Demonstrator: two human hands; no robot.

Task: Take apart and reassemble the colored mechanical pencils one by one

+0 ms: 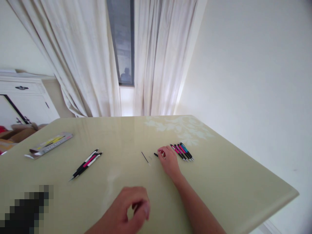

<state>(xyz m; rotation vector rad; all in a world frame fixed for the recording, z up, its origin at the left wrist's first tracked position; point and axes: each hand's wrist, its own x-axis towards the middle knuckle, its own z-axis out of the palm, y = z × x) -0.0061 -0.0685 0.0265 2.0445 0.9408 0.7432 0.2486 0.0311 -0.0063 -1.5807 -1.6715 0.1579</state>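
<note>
My right hand (pixel 168 160) reaches out over the pale green table (pixel 219 182), its fingers curled on a small black pen part (pixel 156 154) lying on the tabletop. Just right of it lie several pens (pixel 182 151) with pink, black and teal barrels. A thin dark refill (pixel 145 157) lies a little left of the black part. My left hand (pixel 130 208) hovers near the front of the table, thumb and fingers curled together in a loose pinch; whether anything is in it I cannot make out. Further left lies another small group of pens (pixel 86 163).
A flat pen package (pixel 50 144) lies at the table's far left. Behind the table hang white curtains (pixel 80 65) around a narrow window; a white cabinet (pixel 24 97) stands at the left. A plain wall runs along the table's right edge.
</note>
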